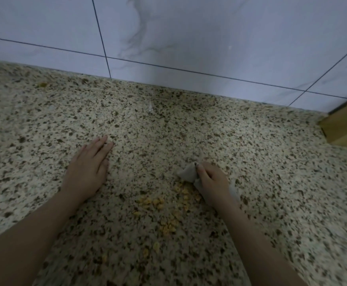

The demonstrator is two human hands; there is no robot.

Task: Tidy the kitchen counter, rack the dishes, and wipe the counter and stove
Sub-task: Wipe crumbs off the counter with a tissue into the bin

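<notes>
Two hands on desk [189, 124]: left grip [88, 168] spread flat; right grip [211, 182] pinching grey cloth [188, 172], crumbs [168, 205] at its 7 o'clock.

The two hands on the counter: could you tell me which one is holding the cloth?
The right hand grips the grey cloth; the left hand lies flat, fingers straight, holding nothing.
</notes>
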